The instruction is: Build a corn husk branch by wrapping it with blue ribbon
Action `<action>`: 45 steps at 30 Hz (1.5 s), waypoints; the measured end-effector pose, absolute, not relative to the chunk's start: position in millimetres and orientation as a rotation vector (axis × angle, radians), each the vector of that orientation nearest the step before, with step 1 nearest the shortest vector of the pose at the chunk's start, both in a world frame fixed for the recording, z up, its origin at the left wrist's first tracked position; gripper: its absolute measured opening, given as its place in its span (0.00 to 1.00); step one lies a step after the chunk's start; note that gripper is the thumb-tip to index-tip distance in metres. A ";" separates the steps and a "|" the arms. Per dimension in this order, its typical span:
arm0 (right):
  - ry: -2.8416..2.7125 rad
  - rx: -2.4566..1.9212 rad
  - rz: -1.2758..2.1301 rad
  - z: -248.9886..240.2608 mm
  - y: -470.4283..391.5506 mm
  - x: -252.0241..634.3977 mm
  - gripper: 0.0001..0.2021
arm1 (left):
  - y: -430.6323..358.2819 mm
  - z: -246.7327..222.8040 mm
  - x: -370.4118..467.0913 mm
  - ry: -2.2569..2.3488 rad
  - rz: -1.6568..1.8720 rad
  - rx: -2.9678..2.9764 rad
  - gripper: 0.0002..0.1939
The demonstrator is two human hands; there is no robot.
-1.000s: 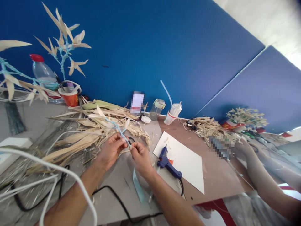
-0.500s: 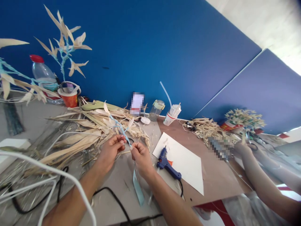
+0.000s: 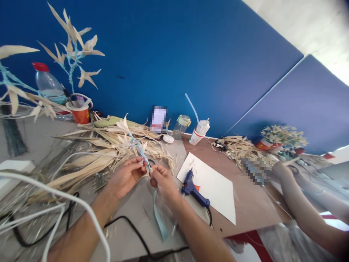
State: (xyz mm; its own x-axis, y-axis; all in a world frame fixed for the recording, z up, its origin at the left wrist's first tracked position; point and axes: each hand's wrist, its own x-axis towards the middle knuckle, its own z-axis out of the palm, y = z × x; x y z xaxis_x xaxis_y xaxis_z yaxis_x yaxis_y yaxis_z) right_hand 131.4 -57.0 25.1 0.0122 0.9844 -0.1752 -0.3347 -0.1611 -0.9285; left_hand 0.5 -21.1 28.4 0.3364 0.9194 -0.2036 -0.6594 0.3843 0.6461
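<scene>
Between my hands a thin stem wrapped in light blue (image 3: 139, 147) slants up to the left, with pale husk petals (image 3: 123, 124) at its top. My left hand (image 3: 129, 174) is closed with thumb and fingertips on the stem. Just to its right, my right hand (image 3: 162, 180) pinches the stem's lower end. A light blue ribbon (image 3: 160, 218) hangs below my right hand. Dried corn husks (image 3: 89, 160) are heaped behind and left of my hands. To the right, a blue glue gun (image 3: 195, 191) rests on a white board (image 3: 218, 189).
Husk-flower branches (image 3: 72, 63) stand in a red cup (image 3: 81, 114) beside a bottle (image 3: 47, 82). A phone (image 3: 158, 119), a jar (image 3: 181, 127) and a white cup (image 3: 198, 134) line the blue partition. Cables cross the front left. Another person's arms (image 3: 297, 203) reach in at right.
The stem has turned slightly in my fingers, and its petals have shifted. My left fingers have opened out a little. The ribbon's upper part has swung slightly left.
</scene>
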 end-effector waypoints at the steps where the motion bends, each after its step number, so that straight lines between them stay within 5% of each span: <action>1: -0.818 -1.068 1.487 26.6 -57.1 132.3 0.13 | -20.8 28.8 -0.1 0.588 1.072 0.506 0.08; 16: -0.748 -0.673 2.111 31.7 -55.7 147.3 0.14 | -25.3 32.3 1.5 0.606 1.056 0.665 0.09; 45: -0.788 -0.665 2.225 29.3 -55.4 147.9 0.12 | -20.8 37.3 -5.3 0.630 1.121 0.602 0.11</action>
State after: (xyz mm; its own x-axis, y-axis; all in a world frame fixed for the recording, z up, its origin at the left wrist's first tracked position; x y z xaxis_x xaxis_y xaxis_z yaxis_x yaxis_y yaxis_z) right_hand 147.9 -55.4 29.3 -0.6411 0.7317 -0.2317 -0.4227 -0.5885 -0.6892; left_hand -5.3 -20.8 37.3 0.3034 0.9403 -0.1539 -0.6206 0.3176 0.7169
